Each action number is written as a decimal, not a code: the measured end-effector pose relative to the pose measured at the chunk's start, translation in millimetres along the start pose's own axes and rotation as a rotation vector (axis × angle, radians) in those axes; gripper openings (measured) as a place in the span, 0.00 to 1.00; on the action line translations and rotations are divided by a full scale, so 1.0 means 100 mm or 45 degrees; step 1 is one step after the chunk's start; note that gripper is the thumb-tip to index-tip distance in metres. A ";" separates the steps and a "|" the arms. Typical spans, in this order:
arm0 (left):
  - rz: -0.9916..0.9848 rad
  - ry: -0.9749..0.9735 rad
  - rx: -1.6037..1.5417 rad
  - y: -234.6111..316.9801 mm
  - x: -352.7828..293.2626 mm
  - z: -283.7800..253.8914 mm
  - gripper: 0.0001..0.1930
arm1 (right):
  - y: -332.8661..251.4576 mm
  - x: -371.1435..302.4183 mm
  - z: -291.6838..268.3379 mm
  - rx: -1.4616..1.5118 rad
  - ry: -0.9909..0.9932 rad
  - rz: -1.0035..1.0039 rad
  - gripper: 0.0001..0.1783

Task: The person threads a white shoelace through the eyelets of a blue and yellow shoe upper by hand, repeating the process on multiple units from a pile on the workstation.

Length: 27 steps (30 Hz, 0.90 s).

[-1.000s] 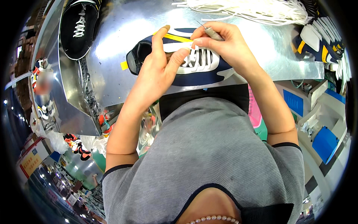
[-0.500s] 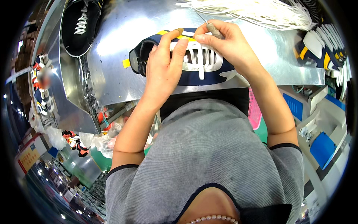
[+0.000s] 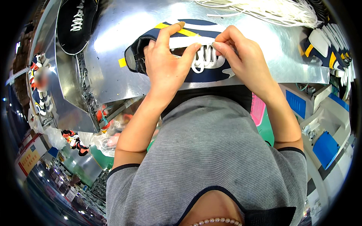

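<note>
A navy sneaker with yellow and white stripes lies sideways on the metal table, its heel to the left. My left hand grips it across the opening. The left index finger, its tip tan-covered, presses the far side, and the thumb rests by the eyelets. White shoelace crosses the eyelets and hangs in a loop on the near side. At the far eyelet row, my right hand pinches the lace between thumb and index finger. Its other fingers curl inward; whether they hold anything is hidden.
A bundle of white laces lies at the far right of the metal table. A black shoe with white laces is at the far left. Several navy and yellow shoe parts stand on the right. A pink basket is below the edge.
The brown-wrapped tool with a thin metal tip seen in my right hand is out of sight now. The hanging lace has become a loop. The shoe has shifted slightly left and away.
</note>
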<state>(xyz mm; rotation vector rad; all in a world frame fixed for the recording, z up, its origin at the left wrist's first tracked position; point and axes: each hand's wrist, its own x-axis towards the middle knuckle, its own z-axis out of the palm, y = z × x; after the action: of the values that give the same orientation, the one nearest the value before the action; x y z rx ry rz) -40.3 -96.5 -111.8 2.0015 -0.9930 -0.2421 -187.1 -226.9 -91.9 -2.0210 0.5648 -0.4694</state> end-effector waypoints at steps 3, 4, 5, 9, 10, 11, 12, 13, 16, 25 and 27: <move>0.025 0.003 0.013 -0.01 0.00 0.01 0.27 | 0.03 0.02 0.02 -0.152 0.017 -0.120 0.07; 0.025 -0.002 0.011 -0.01 0.00 0.01 0.27 | 0.04 0.03 0.02 -0.153 0.020 -0.115 0.07; 0.063 0.010 0.031 -0.01 0.00 0.02 0.26 | 0.03 0.06 0.03 -0.261 0.005 -0.169 0.08; 0.094 -0.050 0.068 0.03 -0.06 0.03 0.22 | 0.00 0.18 0.17 -0.685 -0.033 -0.449 0.10; 0.099 -0.069 0.057 0.03 -0.08 0.04 0.22 | 0.01 0.21 0.24 -0.693 -0.027 -0.428 0.10; 0.091 -0.086 0.068 0.02 -0.09 0.05 0.22 | 0.06 0.23 0.35 -0.749 -0.018 -0.446 0.11; 0.081 -0.085 0.090 0.00 -0.09 0.03 0.21 | 0.09 0.26 0.43 -0.796 -0.012 -0.482 0.13; 0.006 -0.159 0.028 0.02 -0.07 -0.01 0.22 | 0.10 0.27 0.45 -0.811 -0.019 -0.450 0.13; 0.003 -0.223 -0.376 -0.10 -0.06 -0.07 0.23 | 0.03 0.25 0.07 -0.565 -0.381 -0.083 0.13; -0.002 -0.202 -0.261 0.05 -0.06 -0.04 0.33 | 0.26 0.01 0.28 -0.083 0.317 0.104 0.08; -0.258 -0.441 -0.764 0.11 0.04 -0.22 0.34 | 0.31 0.03 0.31 -0.038 0.431 0.081 0.09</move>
<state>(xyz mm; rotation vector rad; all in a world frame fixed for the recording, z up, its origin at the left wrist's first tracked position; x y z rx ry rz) -33.2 -89.0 -88.9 1.5240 -0.7953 -0.9102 -173.7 -220.5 -133.6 -1.9567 0.8428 -0.7751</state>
